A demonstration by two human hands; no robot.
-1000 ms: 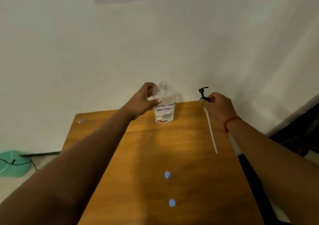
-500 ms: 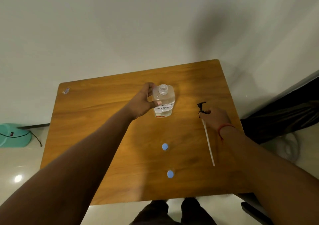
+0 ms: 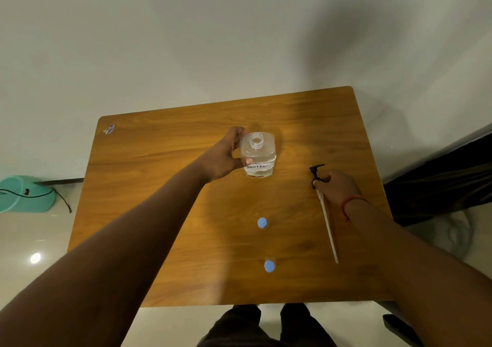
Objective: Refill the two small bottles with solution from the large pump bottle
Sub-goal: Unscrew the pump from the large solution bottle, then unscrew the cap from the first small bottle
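Left hand (image 3: 226, 157) grips uncapped bottle (image 3: 259, 156); pump (image 3: 323, 205) apparently under right hand (image 3: 338, 187).

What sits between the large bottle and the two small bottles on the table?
Nothing visible. Bare table lies between the large bottle, held by the left hand, and the small bottles; the pump lies off to the right.

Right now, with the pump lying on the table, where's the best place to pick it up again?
Probably by the black pump head, coming from the right, where the right hand already pinches it. The head is chunky and stands above the table; the thin white dip tube lies flat and looks flimsy.
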